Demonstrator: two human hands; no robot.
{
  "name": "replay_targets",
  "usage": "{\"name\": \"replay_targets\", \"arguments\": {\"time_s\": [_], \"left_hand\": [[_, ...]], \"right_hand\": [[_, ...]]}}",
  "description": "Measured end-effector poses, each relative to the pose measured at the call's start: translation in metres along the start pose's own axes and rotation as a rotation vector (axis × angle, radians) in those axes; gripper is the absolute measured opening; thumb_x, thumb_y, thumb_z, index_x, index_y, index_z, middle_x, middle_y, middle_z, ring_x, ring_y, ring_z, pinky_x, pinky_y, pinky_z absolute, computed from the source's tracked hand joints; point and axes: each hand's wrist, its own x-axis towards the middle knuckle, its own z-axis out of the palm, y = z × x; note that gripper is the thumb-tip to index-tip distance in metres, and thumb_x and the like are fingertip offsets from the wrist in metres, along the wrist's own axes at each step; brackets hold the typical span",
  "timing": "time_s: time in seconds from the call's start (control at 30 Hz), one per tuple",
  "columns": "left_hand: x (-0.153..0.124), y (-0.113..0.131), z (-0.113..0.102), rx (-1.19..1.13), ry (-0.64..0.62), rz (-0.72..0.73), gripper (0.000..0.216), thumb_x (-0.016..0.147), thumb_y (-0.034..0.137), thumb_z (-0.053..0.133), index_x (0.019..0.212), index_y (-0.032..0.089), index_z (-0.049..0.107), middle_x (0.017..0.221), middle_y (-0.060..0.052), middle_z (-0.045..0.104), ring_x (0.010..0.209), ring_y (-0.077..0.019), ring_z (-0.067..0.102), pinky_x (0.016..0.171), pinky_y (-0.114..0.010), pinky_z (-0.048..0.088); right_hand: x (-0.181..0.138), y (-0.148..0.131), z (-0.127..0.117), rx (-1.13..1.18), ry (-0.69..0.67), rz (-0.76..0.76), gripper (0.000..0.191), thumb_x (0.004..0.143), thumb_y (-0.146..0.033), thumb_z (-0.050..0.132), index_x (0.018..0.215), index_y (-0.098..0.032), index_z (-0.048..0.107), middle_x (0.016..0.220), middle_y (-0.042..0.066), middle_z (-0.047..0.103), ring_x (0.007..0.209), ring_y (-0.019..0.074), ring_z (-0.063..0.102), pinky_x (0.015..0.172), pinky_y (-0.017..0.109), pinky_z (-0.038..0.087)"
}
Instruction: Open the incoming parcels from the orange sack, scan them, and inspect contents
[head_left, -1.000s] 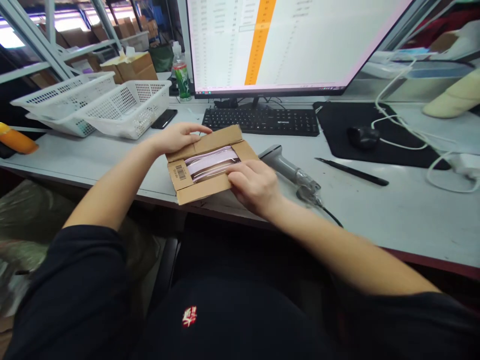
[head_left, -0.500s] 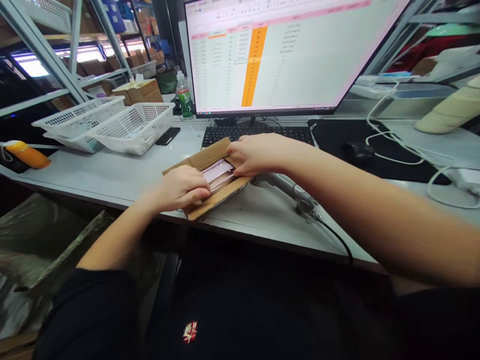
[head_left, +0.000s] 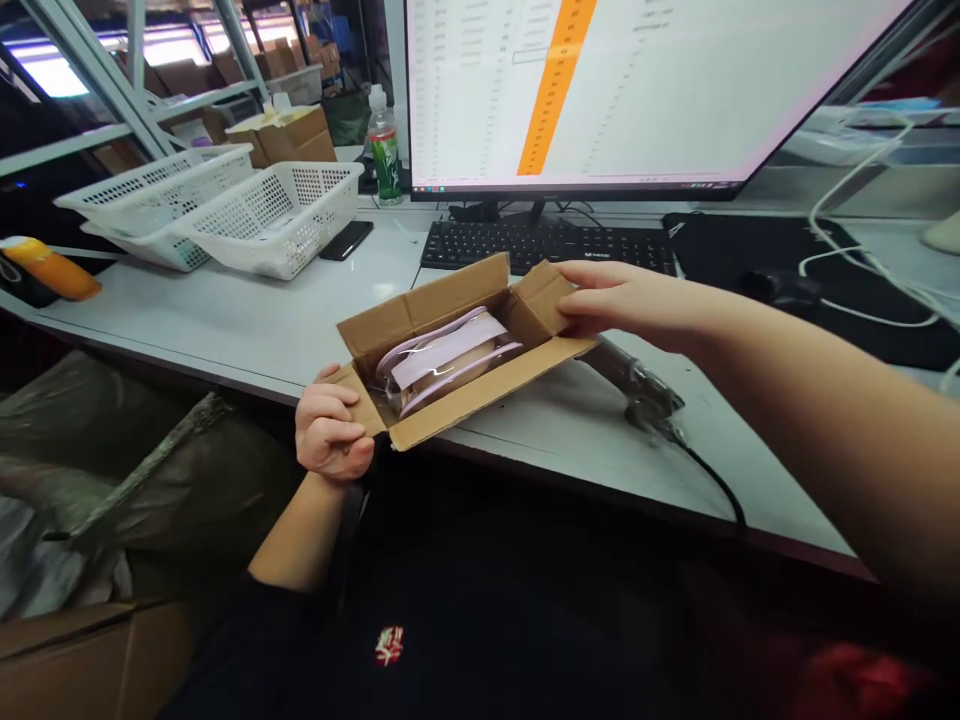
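An opened cardboard box (head_left: 480, 410) is tilted at the desk's front edge, its flaps spread outward. Inside lies a pale purple item in clear plastic wrap (head_left: 450, 355); its kind I cannot make out. My left hand (head_left: 330, 425) is closed on the box's left end flap, fingers folded over it. At the other end, my right hand (head_left: 600, 295) grips the right end flap between thumb and fingers. Just beyond that end a plastic-wrapped handheld device with a black cable (head_left: 637, 385) rests on the desk, partly hidden by the box.
A keyboard (head_left: 547, 245) and a large monitor (head_left: 510, 100) stand behind the box. White perforated baskets (head_left: 277, 220), a black phone (head_left: 347, 240) and a green-labelled bottle (head_left: 385, 150) are at the left. On the right, a mouse (head_left: 784, 288) and white cables lie on a black mat (head_left: 862, 330).
Both hands have come out of the box's inside and moved apart to its end flaps. The wrapped item now shows in full view, and the camera view has shifted.
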Motion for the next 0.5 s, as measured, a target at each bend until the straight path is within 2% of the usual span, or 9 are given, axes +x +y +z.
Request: {"name": "replay_targets", "arguments": {"time_s": [0.07, 0.13, 0.23, 0.3, 0.37, 0.4, 0.43, 0.5], "left_hand": [[-0.008, 0.003, -0.001, -0.052, 0.140, -0.063, 0.047, 0.083, 0.073, 0.050, 0.069, 0.029, 0.051, 0.076, -0.004, 0.037, 0.094, -0.0336, 0.057, 0.095, -0.073, 0.046], [-0.010, 0.007, -0.003, -0.082, 0.192, -0.076, 0.046, 0.081, 0.070, 0.057, 0.069, 0.026, 0.046, 0.088, -0.007, 0.043, 0.111, -0.0372, 0.057, 0.095, -0.072, 0.049], [-0.009, 0.011, -0.004, -0.009, 0.196, -0.061, 0.046, 0.072, 0.061, 0.074, 0.075, 0.025, 0.046, 0.119, -0.010, 0.046, 0.143, -0.0442, 0.040, 0.106, -0.076, 0.043], [-0.010, 0.013, -0.003, 0.052, 0.185, -0.067, 0.047, 0.065, 0.053, 0.084, 0.079, 0.026, 0.049, 0.141, -0.008, 0.038, 0.154, -0.0479, 0.023, 0.113, -0.081, 0.035], [-0.011, 0.016, 0.001, 0.074, 0.179, -0.107, 0.049, 0.060, 0.046, 0.090, 0.086, 0.027, 0.053, 0.157, -0.006, 0.027, 0.158, -0.0499, 0.009, 0.117, -0.083, 0.028], [-0.011, 0.018, 0.003, 0.062, 0.151, -0.134, 0.051, 0.059, 0.043, 0.092, 0.090, 0.028, 0.055, 0.162, -0.005, 0.022, 0.160, -0.0497, 0.001, 0.119, -0.082, 0.026], [-0.011, 0.019, 0.006, 0.023, 0.066, -0.153, 0.054, 0.060, 0.042, 0.093, 0.098, 0.030, 0.058, 0.166, -0.004, 0.019, 0.161, -0.0482, -0.008, 0.121, -0.082, 0.022], [-0.008, 0.022, 0.012, -0.107, -0.248, -0.135, 0.066, 0.067, 0.043, 0.092, 0.122, 0.035, 0.057, 0.170, -0.003, 0.015, 0.160, -0.0430, -0.020, 0.124, -0.081, 0.013]], "right_hand": [[-0.002, 0.012, -0.001, 0.138, -0.058, 0.023, 0.048, 0.096, -0.036, 0.048, 0.140, -0.032, 0.066, 0.114, 0.008, 0.077, 0.099, 0.0283, 0.074, 0.081, 0.046, 0.062], [-0.005, 0.014, -0.002, 0.126, -0.059, -0.013, 0.054, 0.094, -0.040, 0.053, 0.147, -0.029, 0.061, 0.116, 0.010, 0.076, 0.101, 0.0296, 0.074, 0.084, 0.049, 0.062], [-0.012, -0.007, 0.002, -0.195, 0.143, -0.207, 0.065, 0.087, -0.040, 0.067, 0.150, -0.027, 0.057, 0.132, 0.013, 0.070, 0.120, 0.0368, 0.064, 0.099, 0.060, 0.055], [-0.018, -0.029, 0.008, -0.436, 0.262, -0.397, 0.063, 0.086, -0.035, 0.071, 0.147, -0.029, 0.059, 0.144, 0.013, 0.062, 0.136, 0.0394, 0.052, 0.109, 0.063, 0.046], [-0.019, -0.050, 0.016, -0.567, 0.206, -0.563, 0.055, 0.089, -0.030, 0.069, 0.143, -0.029, 0.062, 0.145, 0.012, 0.062, 0.137, 0.0371, 0.051, 0.111, 0.059, 0.043], [-0.018, -0.058, 0.019, -0.602, 0.134, -0.616, 0.050, 0.091, -0.028, 0.068, 0.141, -0.028, 0.064, 0.141, 0.011, 0.064, 0.133, 0.0348, 0.054, 0.109, 0.056, 0.045], [-0.016, -0.064, 0.023, -0.623, 0.057, -0.649, 0.047, 0.092, -0.027, 0.067, 0.139, -0.027, 0.065, 0.136, 0.012, 0.067, 0.127, 0.0325, 0.058, 0.105, 0.052, 0.047], [-0.008, -0.070, 0.027, -0.636, -0.064, -0.651, 0.045, 0.092, -0.027, 0.067, 0.136, -0.023, 0.066, 0.128, 0.012, 0.071, 0.118, 0.0296, 0.063, 0.096, 0.045, 0.051]]}}
